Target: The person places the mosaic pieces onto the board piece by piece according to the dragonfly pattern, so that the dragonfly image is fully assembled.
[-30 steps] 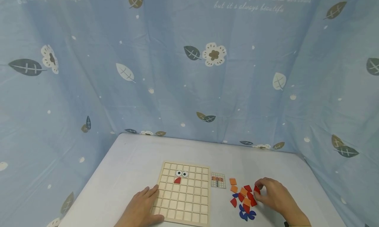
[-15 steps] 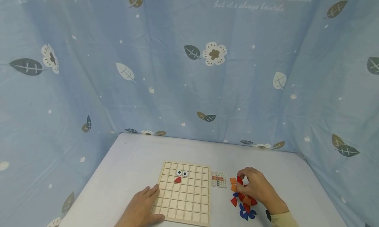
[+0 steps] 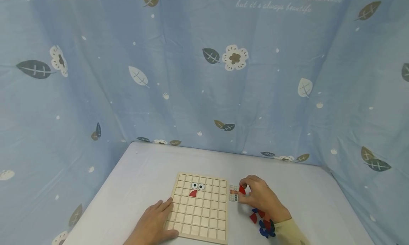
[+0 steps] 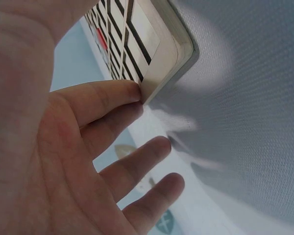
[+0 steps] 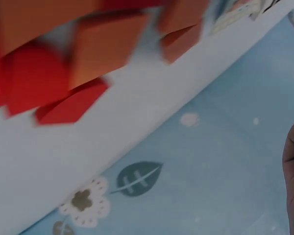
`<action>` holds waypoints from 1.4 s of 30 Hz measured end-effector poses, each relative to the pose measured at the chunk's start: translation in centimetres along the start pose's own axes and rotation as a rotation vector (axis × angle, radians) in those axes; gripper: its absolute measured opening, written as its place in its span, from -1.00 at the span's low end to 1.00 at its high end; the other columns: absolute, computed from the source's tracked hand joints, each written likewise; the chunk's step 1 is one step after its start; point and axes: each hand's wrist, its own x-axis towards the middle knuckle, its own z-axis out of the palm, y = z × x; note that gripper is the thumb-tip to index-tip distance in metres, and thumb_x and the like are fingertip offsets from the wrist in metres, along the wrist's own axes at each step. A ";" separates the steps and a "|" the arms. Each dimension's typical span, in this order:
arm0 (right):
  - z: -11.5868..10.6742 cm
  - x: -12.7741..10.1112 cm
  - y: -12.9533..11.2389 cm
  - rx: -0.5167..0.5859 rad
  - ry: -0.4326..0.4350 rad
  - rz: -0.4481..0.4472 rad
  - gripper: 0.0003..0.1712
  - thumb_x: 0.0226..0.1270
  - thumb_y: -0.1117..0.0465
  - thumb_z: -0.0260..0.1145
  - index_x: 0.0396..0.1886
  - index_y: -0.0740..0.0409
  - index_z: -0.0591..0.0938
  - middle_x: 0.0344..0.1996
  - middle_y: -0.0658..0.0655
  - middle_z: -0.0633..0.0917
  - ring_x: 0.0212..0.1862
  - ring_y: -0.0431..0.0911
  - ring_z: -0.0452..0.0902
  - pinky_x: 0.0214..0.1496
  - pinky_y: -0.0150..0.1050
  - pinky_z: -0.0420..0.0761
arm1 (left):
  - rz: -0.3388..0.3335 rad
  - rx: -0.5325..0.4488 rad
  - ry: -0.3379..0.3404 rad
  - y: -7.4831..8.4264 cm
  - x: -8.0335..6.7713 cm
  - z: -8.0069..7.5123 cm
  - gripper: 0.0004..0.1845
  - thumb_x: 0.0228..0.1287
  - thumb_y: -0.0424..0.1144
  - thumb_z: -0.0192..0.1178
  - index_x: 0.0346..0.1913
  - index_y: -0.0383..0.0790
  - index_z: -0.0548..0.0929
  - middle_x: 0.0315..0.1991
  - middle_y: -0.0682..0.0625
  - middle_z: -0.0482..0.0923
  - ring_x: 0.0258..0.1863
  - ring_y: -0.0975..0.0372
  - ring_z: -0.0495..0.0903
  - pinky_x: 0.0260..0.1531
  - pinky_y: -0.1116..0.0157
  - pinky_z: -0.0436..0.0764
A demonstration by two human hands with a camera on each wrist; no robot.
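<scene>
My right hand (image 3: 263, 197) pinches a red quarter-circle piece (image 3: 242, 190) between thumb and fingers, over the right part of a small pattern card (image 3: 233, 194). To its left lies a pale wooden grid board (image 3: 198, 213) with two round eye pieces (image 3: 194, 185) and a red quarter-circle piece (image 3: 193, 193) set in its cells. My left hand (image 3: 154, 222) rests with loosely straight fingers at the board's left edge, thumb by the near edge. In the left wrist view, two fingertips (image 4: 133, 92) touch the board's rim (image 4: 179, 51).
Loose red pieces (image 3: 253, 218) and blue pieces (image 3: 263, 233) lie heaped below the right hand, partly hidden by it. Orange squares (image 5: 108, 49) show blurred in the right wrist view. A blue patterned curtain (image 3: 179, 96) stands behind the white table (image 3: 153, 167).
My right hand has carried the red quarter-circle piece leftward from the heap's right side to over the card. The left hand stays at the board's edge.
</scene>
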 end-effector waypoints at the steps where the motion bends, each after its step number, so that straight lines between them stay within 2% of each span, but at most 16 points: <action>1: 0.2 0.3 -0.3 0.007 0.000 -0.011 -0.74 -0.04 0.18 0.57 -0.33 0.00 0.69 -0.42 -0.19 0.57 -0.39 -0.20 0.49 -0.43 -0.44 0.56 | 0.003 0.002 0.002 0.0 0.0 0.0 0.02 -0.06 0.27 0.49 0.31 -0.46 0.52 0.39 -0.24 0.43 0.32 -0.30 0.39 0.25 -0.26 0.41; 6: 1.2 1.8 -2.0 0.016 0.011 -0.081 -0.79 0.01 0.20 0.54 -0.33 0.04 0.70 -0.43 -0.15 0.60 -0.39 -0.26 0.47 -0.39 -0.44 0.57 | 0.015 0.006 0.010 0.0 0.0 0.1 0.02 -0.06 0.27 0.49 0.31 -0.47 0.52 0.38 -0.25 0.44 0.31 -0.30 0.40 0.25 -0.26 0.41; 11: 2.6 3.0 -3.7 0.024 -0.004 -0.110 -0.81 0.05 0.22 0.51 -0.30 0.06 0.72 -0.40 -0.11 0.63 -0.38 -0.19 0.52 -0.37 -0.45 0.58 | 0.020 0.006 0.008 0.1 0.1 0.1 0.03 -0.06 0.27 0.48 0.31 -0.48 0.51 0.38 -0.26 0.44 0.30 -0.30 0.41 0.25 -0.24 0.42; 16: 3.9 4.2 -5.5 0.033 -0.088 -0.122 -0.84 0.15 0.20 0.51 -0.27 0.08 0.73 -0.37 -0.06 0.66 -0.31 -0.12 0.59 -0.29 -0.35 0.63 | 0.000 0.009 -0.001 0.2 0.2 -0.2 0.03 -0.07 0.27 0.49 0.31 -0.47 0.51 0.38 -0.26 0.44 0.31 -0.28 0.41 0.26 -0.24 0.41; 21: 5.2 5.2 -7.0 0.060 -0.180 -0.137 -0.83 0.23 0.22 0.48 -0.20 0.15 0.75 -0.32 -0.02 0.69 -0.26 -0.12 0.64 -0.22 -0.38 0.65 | -0.012 0.013 -0.003 0.2 0.1 -0.3 0.02 -0.08 0.26 0.50 0.31 -0.46 0.52 0.38 -0.24 0.44 0.31 -0.28 0.40 0.27 -0.25 0.40; 27: 6.5 5.8 -8.1 0.069 -0.196 -0.187 -0.82 0.26 0.24 0.47 -0.17 0.19 0.75 -0.32 0.02 0.72 -0.26 -0.14 0.67 -0.24 -0.48 0.64 | -0.005 0.017 -0.010 0.0 0.0 -0.3 0.04 -0.06 0.29 0.48 0.33 -0.44 0.51 0.39 -0.23 0.43 0.34 -0.28 0.37 0.27 -0.26 0.39; 34: 7.3 6.2 -8.6 0.056 -0.197 -0.156 -0.81 0.26 0.19 0.49 -0.16 0.13 0.76 -0.31 -0.02 0.72 -0.26 -0.22 0.66 -0.25 -0.51 0.63 | 0.028 0.028 0.002 -0.4 0.0 -0.1 0.03 -0.03 0.34 0.44 0.32 -0.43 0.52 0.38 -0.21 0.44 0.35 -0.28 0.37 0.25 -0.27 0.40; 42: 7.8 6.4 -9.0 -0.032 -0.207 -0.125 -0.79 0.25 0.13 0.51 -0.18 0.11 0.77 -0.32 -0.03 0.72 -0.30 -0.31 0.60 -0.28 -0.55 0.60 | 0.029 0.019 0.016 -0.4 -0.1 -0.1 0.03 -0.06 0.31 0.47 0.32 -0.43 0.52 0.38 -0.22 0.44 0.35 -0.29 0.36 0.25 -0.27 0.41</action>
